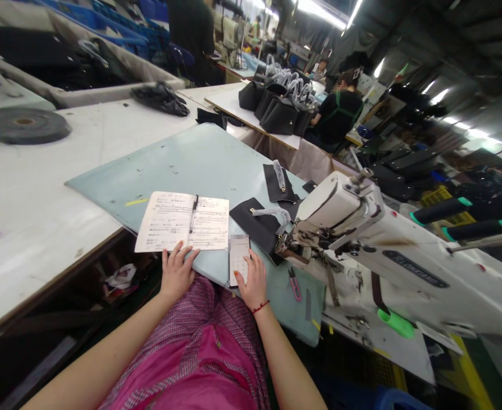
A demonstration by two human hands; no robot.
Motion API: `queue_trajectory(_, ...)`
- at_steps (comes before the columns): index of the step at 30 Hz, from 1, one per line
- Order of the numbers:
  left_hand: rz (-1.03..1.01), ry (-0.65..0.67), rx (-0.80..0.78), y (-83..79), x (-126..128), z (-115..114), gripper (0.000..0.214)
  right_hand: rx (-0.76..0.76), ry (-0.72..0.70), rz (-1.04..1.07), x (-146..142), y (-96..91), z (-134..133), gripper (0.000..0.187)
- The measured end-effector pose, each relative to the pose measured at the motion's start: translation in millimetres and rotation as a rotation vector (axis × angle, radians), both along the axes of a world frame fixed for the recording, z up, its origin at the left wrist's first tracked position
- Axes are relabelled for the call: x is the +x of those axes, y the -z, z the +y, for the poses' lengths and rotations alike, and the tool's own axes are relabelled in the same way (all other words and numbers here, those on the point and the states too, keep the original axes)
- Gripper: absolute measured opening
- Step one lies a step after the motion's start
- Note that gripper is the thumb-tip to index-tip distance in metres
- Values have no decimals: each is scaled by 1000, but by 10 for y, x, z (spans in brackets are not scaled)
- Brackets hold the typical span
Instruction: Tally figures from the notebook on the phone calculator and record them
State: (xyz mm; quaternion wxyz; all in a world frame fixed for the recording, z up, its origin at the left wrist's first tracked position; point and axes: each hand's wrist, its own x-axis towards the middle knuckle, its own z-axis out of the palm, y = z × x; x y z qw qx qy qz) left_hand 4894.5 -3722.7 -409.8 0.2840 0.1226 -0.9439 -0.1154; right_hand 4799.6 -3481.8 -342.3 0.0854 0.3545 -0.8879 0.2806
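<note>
An open notebook (pixel 169 222) with handwritten lines lies on the pale blue table board (pixel 182 159). A black pen (pixel 194 210) rests along its middle fold. My left hand (pixel 178 270) lies at the notebook's lower edge, fingers stretched out and touching the page. To the right, a smartphone (pixel 238 259) with a lit, pale screen lies near the board's front edge. My right hand (pixel 252 279) is over its right side, fingers spread and thumb on the screen. Beyond it lie black bag panels (pixel 255 225) with plastic-wrapped handles (pixel 274 214).
A white sewing machine (pixel 387 245) fills the right side. Pink thread snips (pixel 294 285) lie beside it. Black handbags (pixel 279 108) stand on a farther table, where a person (pixel 340 111) sits. A dark roll of strip (pixel 24 125) lies at left.
</note>
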Motion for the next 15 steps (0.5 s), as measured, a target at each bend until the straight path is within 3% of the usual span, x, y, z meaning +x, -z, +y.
queue_trajectory(15, 34, -1, -11, 185, -41, -24, 54, 6, -11, 7, -20, -5, 5, 37)
